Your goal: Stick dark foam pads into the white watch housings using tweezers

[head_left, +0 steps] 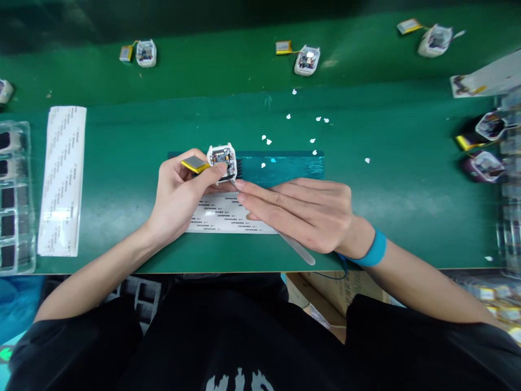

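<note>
My left hand (179, 190) is closed round a white smartwatch case (233, 157), its thumb pressed on the circuit board inside. A small silver-and-yellow pouch battery (195, 164) sticks out to the left of the case, over my fingers. My right hand (305, 212) grips slim metal tweezers (299, 250). Their thin tip reaches the lower edge of the case, while the rounded back end shows below my palm. Under both hands lie a white printed adhesive sheet (234, 217) and a translucent blue film strip (285, 165).
Small white stickers (312, 141) are scattered on the green table. Along the back rest open watch cases (307, 60) with batteries. A stack of white sheets (63, 179) and a clear tray (16, 201) stand left; dark watch cases (484, 165) lie right. A blue wrist strap (376, 247) trails a cord.
</note>
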A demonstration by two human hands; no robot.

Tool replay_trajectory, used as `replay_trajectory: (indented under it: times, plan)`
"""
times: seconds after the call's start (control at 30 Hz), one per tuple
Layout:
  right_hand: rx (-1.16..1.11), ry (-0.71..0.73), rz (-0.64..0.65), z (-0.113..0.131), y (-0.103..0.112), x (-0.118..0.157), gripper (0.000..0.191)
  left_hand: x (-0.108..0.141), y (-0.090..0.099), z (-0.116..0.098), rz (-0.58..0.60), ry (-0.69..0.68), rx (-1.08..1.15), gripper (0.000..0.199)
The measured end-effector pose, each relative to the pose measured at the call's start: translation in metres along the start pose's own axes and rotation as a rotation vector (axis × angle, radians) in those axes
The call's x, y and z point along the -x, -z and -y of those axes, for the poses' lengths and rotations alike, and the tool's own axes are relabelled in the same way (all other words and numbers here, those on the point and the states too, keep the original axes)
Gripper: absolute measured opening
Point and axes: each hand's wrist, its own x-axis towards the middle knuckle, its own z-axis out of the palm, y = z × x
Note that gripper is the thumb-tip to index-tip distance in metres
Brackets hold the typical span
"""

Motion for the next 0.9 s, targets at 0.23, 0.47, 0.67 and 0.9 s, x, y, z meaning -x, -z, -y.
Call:
replay_trajectory:
  times: [0.23,0.47,0.67,0.9]
  plan:
    - [-0.048,-0.087,0.006,0.005,-0.003,0.001,0.021,-0.001,0.001,0.006,-0.022,-0.067,0.009,0.019]
    - [0.075,-0.038,0.044,0.012,0.005,0.006,0.032,-0.001,0.001,0.009,-0.076,-0.173,-0.063,0.023]
    - [0.136,0.057,-0.011,0.007,0.0,0.006,0.028,-0.003,0.004,0.008,-0.062,-0.166,-0.027,0.026]
    - [0.191,0.044,-0.073,0.003,0.0,0.008,0.033,-0.01,0.009,0.007,-0.03,-0.186,-0.121,0.039]
